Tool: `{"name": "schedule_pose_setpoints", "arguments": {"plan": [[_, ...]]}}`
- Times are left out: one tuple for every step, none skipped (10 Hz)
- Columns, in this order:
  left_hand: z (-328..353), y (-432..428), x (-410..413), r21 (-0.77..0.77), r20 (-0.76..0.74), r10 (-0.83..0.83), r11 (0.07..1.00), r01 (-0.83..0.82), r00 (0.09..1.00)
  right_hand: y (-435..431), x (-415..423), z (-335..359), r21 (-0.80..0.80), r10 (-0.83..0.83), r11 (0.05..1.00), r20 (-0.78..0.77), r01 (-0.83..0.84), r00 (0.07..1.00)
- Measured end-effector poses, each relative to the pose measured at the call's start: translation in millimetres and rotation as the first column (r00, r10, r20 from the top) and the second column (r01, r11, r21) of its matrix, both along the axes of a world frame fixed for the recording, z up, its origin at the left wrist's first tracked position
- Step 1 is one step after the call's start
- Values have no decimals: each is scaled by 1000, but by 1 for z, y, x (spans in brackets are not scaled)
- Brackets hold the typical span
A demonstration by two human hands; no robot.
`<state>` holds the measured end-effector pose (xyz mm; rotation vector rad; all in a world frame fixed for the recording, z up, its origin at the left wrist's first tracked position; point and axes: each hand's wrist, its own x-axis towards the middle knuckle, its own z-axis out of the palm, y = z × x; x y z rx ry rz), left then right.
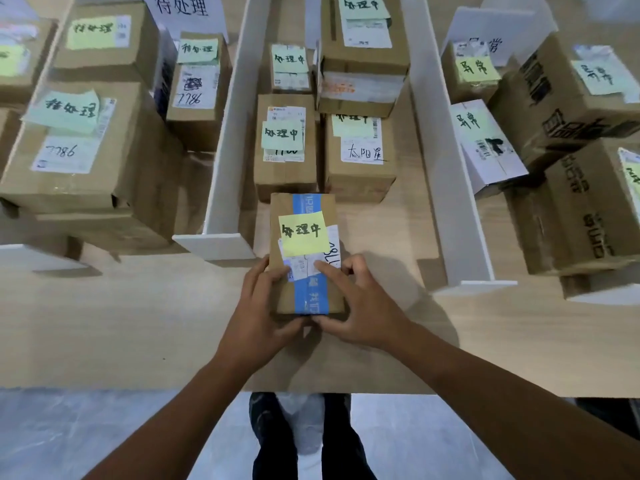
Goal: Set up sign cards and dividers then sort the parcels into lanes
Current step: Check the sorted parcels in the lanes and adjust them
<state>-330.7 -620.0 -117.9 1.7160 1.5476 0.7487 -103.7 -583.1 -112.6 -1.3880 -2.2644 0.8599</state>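
A small cardboard parcel [304,216] with a blue tape stripe and a yellow sticky note lies at the near mouth of the middle lane. My left hand [258,306] grips its near left corner, thumb under the near edge. My right hand [360,303] holds its near right side, index finger lying across the top label. Two white dividers, the left divider [228,133] and the right divider [446,174], bound this lane. Several noted parcels fill the lane behind, the closest being a brown parcel [285,168]. A white sign card [183,8] stands at the far left lane.
Large cardboard boxes [76,140] with green notes crowd the left lane. Boxes [571,209] and a white parcel [488,147] fill the right lane, with another sign card [491,26] behind them. The wooden table [138,323] ends at a near edge; my feet stand on grey floor below.
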Motion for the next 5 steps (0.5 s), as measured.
{"name": "schedule_pose_setpoints", "arguments": {"plan": [[-16,3,-3,22,-38,9,1000,-9,999,4,-5,-14,23,3,1000,20,-3,1000],[-26,4,-5,24,-48,14,1000,-13,999,3,-8,-23,54,-1,999,22,0,1000],[-31,2,-4,10,-35,7,1000,-6,999,-1,-7,-27,56,-3,998,42,0,999],[-27,5,-4,11,-47,10,1000,-9,999,4,-8,-23,19,-3,1000,73,2,997],[-10,4,1,-48,-41,-17,999,15,999,-1,-4,-4,-100,24,995,103,-13,994]]}}
